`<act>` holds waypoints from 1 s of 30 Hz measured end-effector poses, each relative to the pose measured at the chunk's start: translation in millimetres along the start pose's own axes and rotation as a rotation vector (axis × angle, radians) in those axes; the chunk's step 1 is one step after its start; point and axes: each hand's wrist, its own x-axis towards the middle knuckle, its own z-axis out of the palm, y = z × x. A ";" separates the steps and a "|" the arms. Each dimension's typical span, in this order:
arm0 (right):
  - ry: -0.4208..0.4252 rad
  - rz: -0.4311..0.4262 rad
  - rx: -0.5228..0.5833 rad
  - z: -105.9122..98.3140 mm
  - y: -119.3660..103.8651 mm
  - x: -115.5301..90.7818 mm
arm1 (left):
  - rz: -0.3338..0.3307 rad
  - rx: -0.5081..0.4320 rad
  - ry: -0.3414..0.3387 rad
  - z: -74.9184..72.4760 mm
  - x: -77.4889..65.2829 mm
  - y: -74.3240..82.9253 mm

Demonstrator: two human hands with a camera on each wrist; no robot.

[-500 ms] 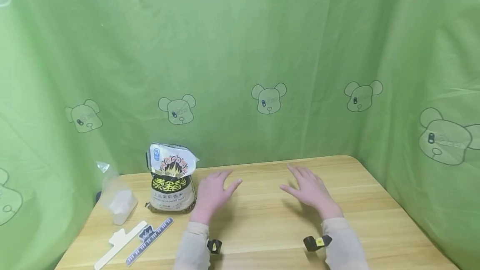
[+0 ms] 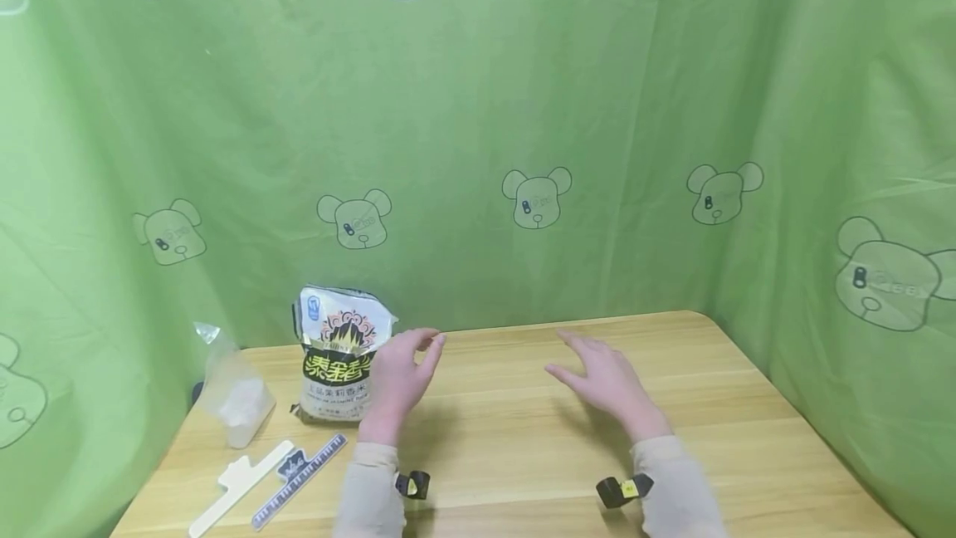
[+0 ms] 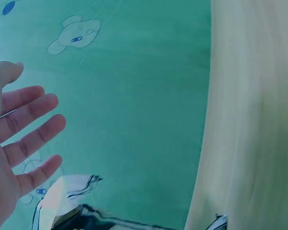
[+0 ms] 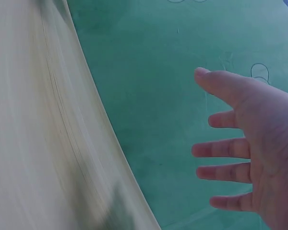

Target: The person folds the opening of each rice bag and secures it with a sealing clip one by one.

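A pale left sleeve [image 2: 369, 492] is bearing a black, yellow-marked device [image 2: 421, 484] at three o'clock; the matching right sleeve [image 2: 681, 490] is bearing another device [image 2: 610, 492] at nine.

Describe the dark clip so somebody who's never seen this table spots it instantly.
On the wooden table, find the printed rice bag standing toward the left. In front of it lies the dark clip, slanting beside a similarly shaped pale clip. Piano-key markings set the dark one apart; the pale one looks plain.

one of the hands [image 3: 5, 160], fingers apart, cropped bag [image 3: 65, 194], green curtain [image 3: 129, 115], pale tabletop [image 3: 247, 110]
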 end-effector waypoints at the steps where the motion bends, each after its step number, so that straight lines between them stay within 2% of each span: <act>1: 0.009 -0.001 0.011 0.5 -1.8 0.1 | 0.005 -0.003 0.025 -2.4 0.4 -1.5; 10: 0.026 -0.006 0.062 2.2 -21.3 1.4 | -0.032 -0.077 0.183 -21.2 0.7 -22.5; 17: 0.031 -0.044 0.051 4.5 -34.0 1.4 | -0.088 -0.094 0.269 -33.0 0.0 -39.0; 21: 0.035 -0.083 0.046 6.7 -39.3 0.8 | -0.151 -0.115 0.291 -40.1 -1.9 -46.0; 30: 0.017 -0.139 0.025 11.7 -55.4 -0.4 | -0.332 -0.146 0.286 -50.8 -9.7 -66.3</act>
